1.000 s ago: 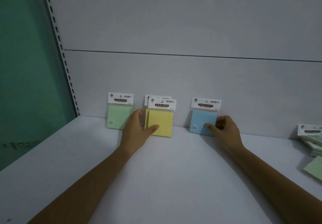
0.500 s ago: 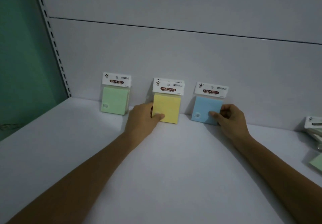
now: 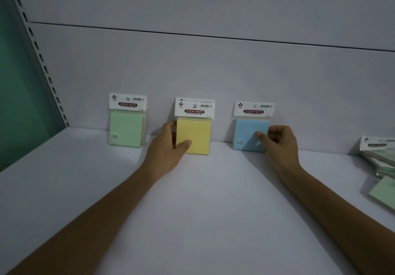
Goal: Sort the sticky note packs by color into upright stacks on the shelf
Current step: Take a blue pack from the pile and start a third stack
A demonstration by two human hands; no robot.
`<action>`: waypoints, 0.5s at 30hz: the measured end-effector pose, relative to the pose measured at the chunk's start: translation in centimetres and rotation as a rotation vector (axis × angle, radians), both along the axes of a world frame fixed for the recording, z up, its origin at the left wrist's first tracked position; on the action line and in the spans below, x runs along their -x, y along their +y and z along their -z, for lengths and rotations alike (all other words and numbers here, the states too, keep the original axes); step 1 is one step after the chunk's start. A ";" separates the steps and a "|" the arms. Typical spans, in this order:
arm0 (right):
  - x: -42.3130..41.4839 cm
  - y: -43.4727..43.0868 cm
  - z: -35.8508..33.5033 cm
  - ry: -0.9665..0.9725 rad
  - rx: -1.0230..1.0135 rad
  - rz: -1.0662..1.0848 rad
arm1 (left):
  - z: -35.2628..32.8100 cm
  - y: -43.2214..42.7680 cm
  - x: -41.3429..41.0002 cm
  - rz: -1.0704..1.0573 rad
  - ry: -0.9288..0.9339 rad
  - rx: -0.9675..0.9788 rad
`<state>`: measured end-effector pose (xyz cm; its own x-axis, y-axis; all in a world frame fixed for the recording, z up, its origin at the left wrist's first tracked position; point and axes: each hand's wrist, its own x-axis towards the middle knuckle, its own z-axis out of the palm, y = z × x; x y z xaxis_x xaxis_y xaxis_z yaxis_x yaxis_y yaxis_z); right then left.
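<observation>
Head view: left hand (image 3: 168, 146) grips the yellow packs (image 3: 193, 126) by their left edge, thumb on the front. Right hand (image 3: 277, 141) pinches the blue pack (image 3: 250, 125) at its right edge. Both stand upright at the shelf's (image 3: 203, 200) back edge against the back panel (image 3: 192, 67). Green pack (image 3: 127, 120) stands free left of the yellow. Loose packs (image 3: 380, 152) lie at the shelf's right edge.

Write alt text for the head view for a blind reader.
A person's left hand grips an upright yellow plastic-wrapped sticky note pack while the right hand pinches a blue sticky note pack, both on a white shelf. A green sticky note pack stands further left; loose packs lie far right.
</observation>
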<state>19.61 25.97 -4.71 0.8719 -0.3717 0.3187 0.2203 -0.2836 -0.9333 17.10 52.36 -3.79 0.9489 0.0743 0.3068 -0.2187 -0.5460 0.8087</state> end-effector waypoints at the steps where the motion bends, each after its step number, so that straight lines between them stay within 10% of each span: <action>1: 0.0 0.0 0.0 0.004 0.006 0.002 | 0.0 0.0 0.0 0.003 0.007 -0.001; 15: 1.7 0.7 -0.9 0.069 0.122 0.063 | 0.1 -0.1 0.8 -0.085 -0.185 0.029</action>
